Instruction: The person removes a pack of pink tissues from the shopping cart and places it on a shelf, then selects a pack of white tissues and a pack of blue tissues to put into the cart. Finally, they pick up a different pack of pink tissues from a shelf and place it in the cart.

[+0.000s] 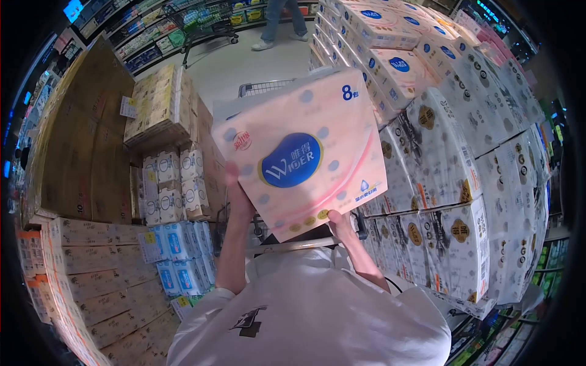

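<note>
A large pink plastic-wrapped pack of tissues [305,152], with a blue "WIDER" label and "8" in its corner, is held up in front of my chest, tilted. My left hand [237,189] grips its left side, most fingers hidden behind the pack. On the lower right edge, my right hand [342,226] holds it with the thumb on the front and the other fingers out of sight underneath. Behind and below the pack is a shopping cart [267,88], its wire basket and handle partly showing.
Stacked white tissue packs [433,158] stand close on the right, with pink packs [390,67] behind them. Cartons [91,140] and blue-white packs [183,241] line the left. Ahead, a person's legs [284,24] and another cart [198,24] are on the pale floor [244,61].
</note>
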`<action>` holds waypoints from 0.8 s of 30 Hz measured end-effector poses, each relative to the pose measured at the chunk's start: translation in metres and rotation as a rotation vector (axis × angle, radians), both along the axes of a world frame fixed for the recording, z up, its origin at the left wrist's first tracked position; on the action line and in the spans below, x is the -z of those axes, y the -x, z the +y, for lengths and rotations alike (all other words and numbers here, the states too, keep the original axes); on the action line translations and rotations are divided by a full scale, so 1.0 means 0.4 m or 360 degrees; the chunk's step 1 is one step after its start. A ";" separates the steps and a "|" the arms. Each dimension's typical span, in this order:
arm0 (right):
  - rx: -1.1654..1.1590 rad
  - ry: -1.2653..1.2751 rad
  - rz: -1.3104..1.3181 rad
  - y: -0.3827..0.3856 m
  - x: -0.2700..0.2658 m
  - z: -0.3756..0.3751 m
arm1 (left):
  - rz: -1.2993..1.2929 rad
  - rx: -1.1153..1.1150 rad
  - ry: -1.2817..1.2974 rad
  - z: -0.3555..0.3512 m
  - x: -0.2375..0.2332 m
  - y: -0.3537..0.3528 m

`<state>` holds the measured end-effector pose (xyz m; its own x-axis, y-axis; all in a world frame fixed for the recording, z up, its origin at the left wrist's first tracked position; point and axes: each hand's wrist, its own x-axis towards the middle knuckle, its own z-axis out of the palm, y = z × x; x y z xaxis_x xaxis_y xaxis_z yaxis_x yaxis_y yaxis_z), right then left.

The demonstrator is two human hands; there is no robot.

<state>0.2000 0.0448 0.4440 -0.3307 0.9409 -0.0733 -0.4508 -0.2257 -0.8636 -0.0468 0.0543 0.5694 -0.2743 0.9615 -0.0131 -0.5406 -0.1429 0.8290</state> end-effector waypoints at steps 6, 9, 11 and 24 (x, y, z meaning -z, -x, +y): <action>0.0080 -0.0027 -0.0061 0.019 -0.040 0.075 | -0.0063 0.0045 0.0003 0.094 0.012 0.016; 0.0066 -0.0036 -0.0104 0.013 -0.035 0.116 | -0.0023 0.0024 0.0002 0.141 0.003 0.012; 0.0088 -0.0068 -0.0132 0.010 -0.037 0.148 | -0.0037 0.0005 0.0027 0.182 0.007 0.006; 0.0663 -0.0070 -0.0049 -0.079 -0.272 0.508 | 0.0409 0.0635 0.0166 0.638 -0.076 -0.137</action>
<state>0.2318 0.2480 0.5529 0.0808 0.9961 -0.0341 -0.4697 0.0079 -0.8828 0.0082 0.3096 0.6000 0.1085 0.9895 -0.0951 -0.3124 0.1248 0.9417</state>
